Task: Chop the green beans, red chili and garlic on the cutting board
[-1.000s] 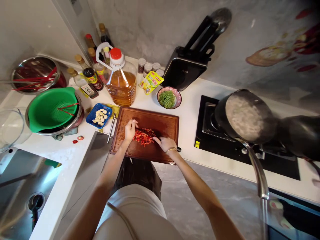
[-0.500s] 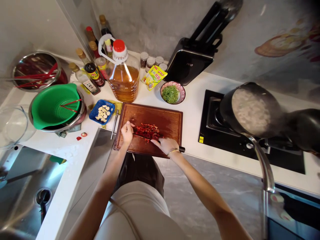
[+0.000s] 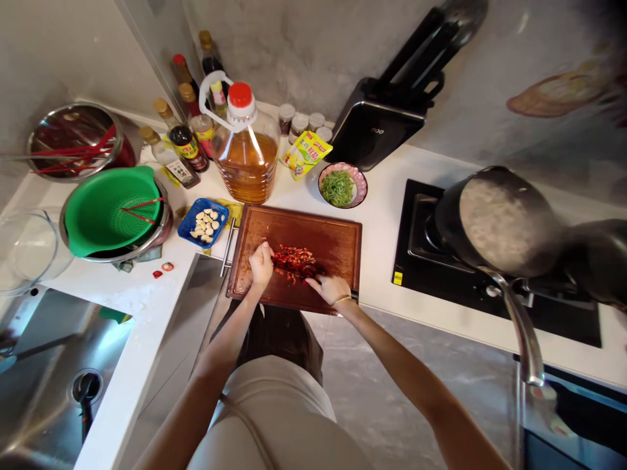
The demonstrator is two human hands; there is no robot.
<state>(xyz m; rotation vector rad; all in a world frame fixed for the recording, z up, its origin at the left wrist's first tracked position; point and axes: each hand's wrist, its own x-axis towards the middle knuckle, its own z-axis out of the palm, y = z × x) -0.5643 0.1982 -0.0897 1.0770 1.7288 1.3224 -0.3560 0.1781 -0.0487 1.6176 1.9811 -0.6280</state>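
Note:
A wooden cutting board (image 3: 313, 228) lies on the counter before me, with chopped red chilies (image 3: 296, 254) heaped at its middle. My right hand (image 3: 330, 290) is wrapped round the black handle of a knife (image 3: 354, 295), whose dark blade runs leftward along the chilies' near side. At the blade's far end, my left hand (image 3: 261, 264) is closed on the knife's tip, thumb uppermost. Chili bits partly hide the blade. Left of the board sits a blue dish (image 3: 183, 225) of peeled garlic cloves; behind it stands a patterned bowl (image 3: 361, 186) of sliced green vegetable.
On the right, a pan (image 3: 448, 215) of pale, steaming food is on the black stove (image 3: 401, 248), its handle jutting toward me. A big oil jug (image 3: 247, 170), bottles and a knife block (image 3: 375, 124) line the back. Leftward are a green colander (image 3: 93, 209) and the sink (image 3: 44, 378).
The view has shifted slightly, so everything sits a little lower and farther right. Both hands stay on the knife, and its handle end has dipped a little beside the right wrist.

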